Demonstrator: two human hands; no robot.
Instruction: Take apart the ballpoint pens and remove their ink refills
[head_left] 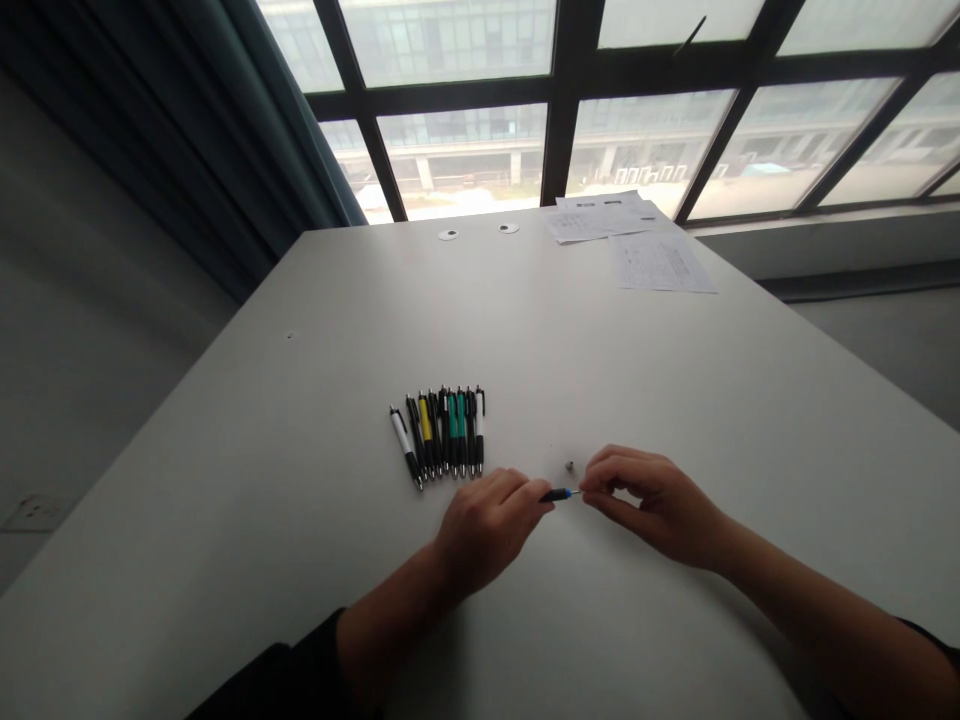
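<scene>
My left hand [495,520] is closed around a pen [556,495], whose dark grip end with a bit of blue points right. A thin refill tip [576,492] sticks out of that end. My right hand [645,497] pinches at this tip with thumb and fingers; whether a spring is there too is too small to tell. Just left of the right fingertips, a small metal pen tip cone [569,466] lies on the table. Beyond my left hand lies a row of several pens [450,432] side by side, with white, yellow, green and black barrels.
The white table [360,320] stretches to the windows [465,150]. Printed papers [664,262] lie at its far right corner. Two round cable holes [448,236] are by the far edge. A dark curtain [262,120] hangs at the left.
</scene>
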